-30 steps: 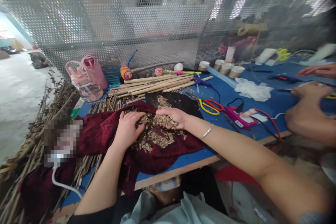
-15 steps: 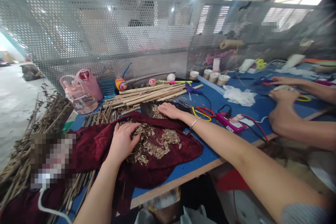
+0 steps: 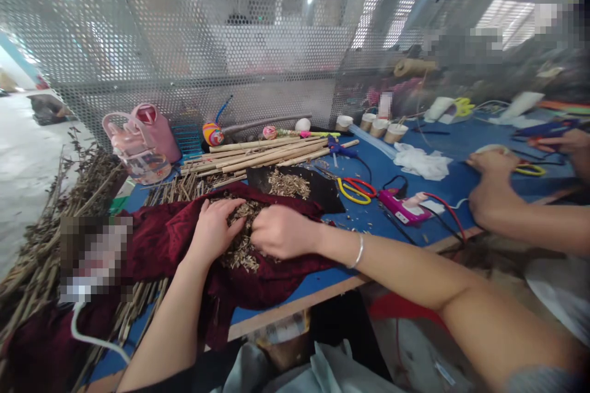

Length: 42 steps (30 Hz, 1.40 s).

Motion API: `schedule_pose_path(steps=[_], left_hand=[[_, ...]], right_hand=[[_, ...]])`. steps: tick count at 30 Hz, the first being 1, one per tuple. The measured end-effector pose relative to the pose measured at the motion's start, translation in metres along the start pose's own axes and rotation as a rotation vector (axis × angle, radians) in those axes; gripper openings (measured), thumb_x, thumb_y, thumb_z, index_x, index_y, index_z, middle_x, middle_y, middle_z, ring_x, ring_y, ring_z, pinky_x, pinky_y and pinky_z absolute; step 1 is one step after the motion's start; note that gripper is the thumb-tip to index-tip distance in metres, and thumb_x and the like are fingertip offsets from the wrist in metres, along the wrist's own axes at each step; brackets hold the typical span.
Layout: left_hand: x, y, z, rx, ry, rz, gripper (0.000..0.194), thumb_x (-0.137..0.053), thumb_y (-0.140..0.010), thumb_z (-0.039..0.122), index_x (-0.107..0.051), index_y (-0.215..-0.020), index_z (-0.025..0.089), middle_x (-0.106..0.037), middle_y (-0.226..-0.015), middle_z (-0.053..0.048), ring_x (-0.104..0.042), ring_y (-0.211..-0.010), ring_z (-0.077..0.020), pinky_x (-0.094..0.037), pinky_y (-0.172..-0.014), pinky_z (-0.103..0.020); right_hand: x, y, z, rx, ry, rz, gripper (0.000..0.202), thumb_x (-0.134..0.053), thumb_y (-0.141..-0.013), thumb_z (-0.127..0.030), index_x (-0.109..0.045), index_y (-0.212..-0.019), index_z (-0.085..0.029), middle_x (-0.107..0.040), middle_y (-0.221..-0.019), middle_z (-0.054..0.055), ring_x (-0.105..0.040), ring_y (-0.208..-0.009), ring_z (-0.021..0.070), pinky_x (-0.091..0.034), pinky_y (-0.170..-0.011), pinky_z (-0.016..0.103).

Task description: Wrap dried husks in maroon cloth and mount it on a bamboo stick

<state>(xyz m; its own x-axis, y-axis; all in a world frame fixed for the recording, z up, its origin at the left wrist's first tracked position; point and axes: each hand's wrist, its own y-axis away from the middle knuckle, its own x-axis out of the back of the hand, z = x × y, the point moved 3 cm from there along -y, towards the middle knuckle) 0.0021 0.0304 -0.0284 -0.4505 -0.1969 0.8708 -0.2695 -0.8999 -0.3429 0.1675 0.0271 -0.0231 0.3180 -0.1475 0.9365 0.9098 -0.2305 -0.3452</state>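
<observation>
A heap of dry, brownish plant pieces lies on a dark red cloth. At the heap's left side my left hand rests with its fingers apart. My right hand, a silver bangle on the wrist, is closed over the heap's right side. Its fingers curl down into the pieces, and the fingertips are hidden. Just beyond the cloth, a smaller pile of the same pieces sits on a black sheet.
Pale sticks lie behind, with dried stalks at left. Red-and-yellow-handled scissors, a blue glue gun and a magenta power strip are at right. A co-worker's hand is farther right. A clear jug stands at the back left.
My right hand has come back from the pile on the black sheet to the heap on the cloth, and its fingers have curled. My left hand stays in place.
</observation>
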Motion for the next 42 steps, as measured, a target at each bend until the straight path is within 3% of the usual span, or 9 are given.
schedule_pose_path(steps=[5,11,17,26,31,35,37,39,42], left_hand=[[0.000,0.001,-0.001,-0.006,-0.013,0.022,0.033,-0.056,-0.085,0.029,-0.062,-0.117,0.022,-0.067,-0.118,-0.007,-0.058,-0.115,-0.0267,-0.025,-0.110,-0.058],[0.000,0.002,0.000,-0.017,-0.016,0.021,0.033,-0.056,-0.084,0.028,-0.062,-0.117,0.023,-0.067,-0.117,-0.007,-0.058,-0.114,-0.0262,-0.026,-0.110,-0.056],[-0.002,0.002,0.001,-0.011,-0.044,0.019,0.034,-0.056,-0.083,0.027,-0.063,-0.116,0.024,-0.068,-0.117,-0.008,-0.058,-0.114,-0.0271,-0.026,-0.109,-0.057],[-0.003,-0.001,0.000,-0.002,-0.058,0.003,0.035,-0.058,-0.084,0.030,-0.061,-0.119,0.024,-0.067,-0.120,-0.008,-0.057,-0.116,-0.0270,-0.026,-0.109,-0.058],[0.004,0.000,0.004,-0.019,-0.042,-0.043,0.060,-0.061,-0.085,0.037,-0.042,-0.140,0.025,-0.053,-0.140,-0.010,-0.046,-0.130,-0.0273,-0.017,-0.111,-0.063],[0.030,0.018,0.023,-0.021,-0.124,0.143,0.057,-0.060,-0.085,0.043,-0.045,-0.137,0.024,-0.050,-0.142,-0.010,-0.034,-0.138,-0.0331,-0.003,-0.111,-0.068],[0.043,0.038,0.036,-0.014,-0.103,0.255,0.034,-0.056,-0.088,0.039,-0.061,-0.116,0.021,-0.062,-0.123,-0.010,-0.048,-0.125,-0.0301,-0.017,-0.112,-0.060],[0.046,0.060,0.051,-0.061,0.022,0.173,0.017,-0.051,-0.090,0.030,-0.065,-0.088,0.020,-0.067,-0.093,-0.006,-0.060,-0.096,-0.0212,-0.040,-0.099,-0.043],[0.032,0.094,0.069,-0.113,0.175,-0.205,0.009,-0.056,-0.084,0.021,-0.065,-0.085,0.022,-0.064,-0.086,-0.002,-0.058,-0.085,-0.0180,-0.047,-0.083,-0.034]], right_hand=[[-0.040,-0.026,-0.051,0.216,-0.061,-0.148,0.028,-0.045,-0.092,-0.024,-0.061,-0.116,-0.023,-0.062,-0.121,0.001,-0.050,-0.107,0.0173,-0.039,-0.081,0.034],[-0.021,0.000,-0.022,0.148,-0.181,-0.150,0.019,-0.050,-0.092,-0.026,-0.067,-0.094,-0.018,-0.066,-0.099,0.006,-0.054,-0.095,0.0187,-0.043,-0.083,0.032],[-0.011,0.013,0.001,-0.154,-0.204,0.010,0.025,-0.053,-0.090,-0.030,-0.068,-0.103,-0.015,-0.063,-0.106,0.011,-0.053,-0.097,0.0209,-0.041,-0.088,0.034],[-0.022,-0.004,-0.026,0.165,-0.061,-0.079,0.024,-0.046,-0.092,-0.029,-0.067,-0.101,-0.021,-0.064,-0.104,0.006,-0.052,-0.096,0.0195,-0.035,-0.078,0.035],[-0.025,-0.009,-0.031,0.198,-0.144,-0.116,0.025,-0.049,-0.092,-0.035,-0.068,-0.091,-0.020,-0.067,-0.091,0.006,-0.055,-0.092,0.0199,-0.039,-0.088,0.036],[-0.009,0.006,-0.020,0.084,-0.286,-0.043,0.025,-0.050,-0.087,-0.016,-0.068,-0.104,-0.018,-0.068,-0.107,0.007,-0.056,-0.099,0.0187,-0.042,-0.092,0.032],[-0.003,0.012,-0.016,0.033,-0.323,-0.019,0.032,-0.048,-0.083,-0.007,-0.068,-0.105,-0.016,-0.069,-0.106,0.007,-0.056,-0.098,0.0187,-0.044,-0.091,0.032],[-0.001,0.013,-0.014,0.001,-0.387,0.003,0.035,-0.045,-0.081,-0.002,-0.069,-0.102,-0.015,-0.069,-0.102,0.008,-0.058,-0.096,0.0178,-0.046,-0.090,0.031],[-0.005,0.003,-0.019,-0.033,-0.492,0.056,0.037,-0.038,-0.083,0.000,-0.068,-0.101,-0.013,-0.070,-0.100,0.008,-0.060,-0.096,0.0154,-0.047,-0.090,0.028]])
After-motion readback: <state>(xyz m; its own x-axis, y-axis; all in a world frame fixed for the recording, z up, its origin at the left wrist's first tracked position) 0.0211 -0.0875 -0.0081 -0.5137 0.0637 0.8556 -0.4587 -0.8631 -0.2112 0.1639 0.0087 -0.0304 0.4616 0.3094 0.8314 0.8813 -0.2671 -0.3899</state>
